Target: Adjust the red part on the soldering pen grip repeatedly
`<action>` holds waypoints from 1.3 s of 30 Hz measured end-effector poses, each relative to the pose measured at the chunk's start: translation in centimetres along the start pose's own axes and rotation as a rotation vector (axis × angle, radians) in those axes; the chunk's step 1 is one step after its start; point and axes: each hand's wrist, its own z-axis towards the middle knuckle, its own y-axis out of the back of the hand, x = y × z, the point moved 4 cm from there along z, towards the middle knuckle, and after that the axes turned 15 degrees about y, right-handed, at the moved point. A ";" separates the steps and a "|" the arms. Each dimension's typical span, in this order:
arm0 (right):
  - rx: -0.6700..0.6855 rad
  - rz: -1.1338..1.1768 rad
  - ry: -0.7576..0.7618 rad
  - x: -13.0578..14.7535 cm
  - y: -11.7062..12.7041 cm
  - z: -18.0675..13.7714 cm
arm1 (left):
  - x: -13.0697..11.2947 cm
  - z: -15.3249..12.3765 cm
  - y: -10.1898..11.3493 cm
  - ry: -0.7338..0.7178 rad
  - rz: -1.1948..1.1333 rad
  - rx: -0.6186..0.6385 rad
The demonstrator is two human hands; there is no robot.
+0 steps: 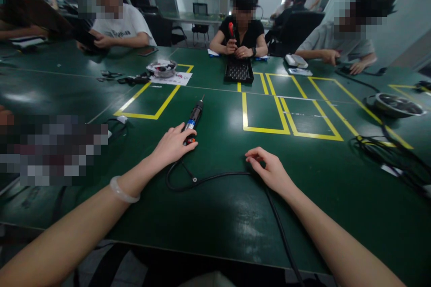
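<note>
My left hand (172,144) lies over the handle of an electric screwdriver (195,112), fingers and thumb closed about its sides. The tool is black with a blue band, and its bit points away from me across the green table (215,215). From its rear end a black cable (218,175) loops toward the right and runs down past the table's front edge. My right hand (272,171) rests on the tabletop over part of this cable. Its fingers are loosely curled and apart from the thumb, with nothing seen between them.
Yellow tape rectangles (266,131) mark the table. Across it, a person (242,31) holds a red-tipped tool over a black tray (239,73). A bowl (163,69) stands at the far left, a metal bowl (399,105) at the right. Coiled cables (373,148) lie nearer on the right.
</note>
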 end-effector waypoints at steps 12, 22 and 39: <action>0.005 -0.028 0.014 -0.3 -0.3 -0.1 | 12.9 7.6 2.0 0.237 0.229 -0.103; 0.009 -0.039 0.024 -0.4 -0.3 0.0 | 17.3 10.1 3.0 0.351 0.352 -0.073; 0.045 -0.046 0.037 -0.5 -0.6 0.0 | 14.3 8.5 3.6 0.345 0.372 -0.094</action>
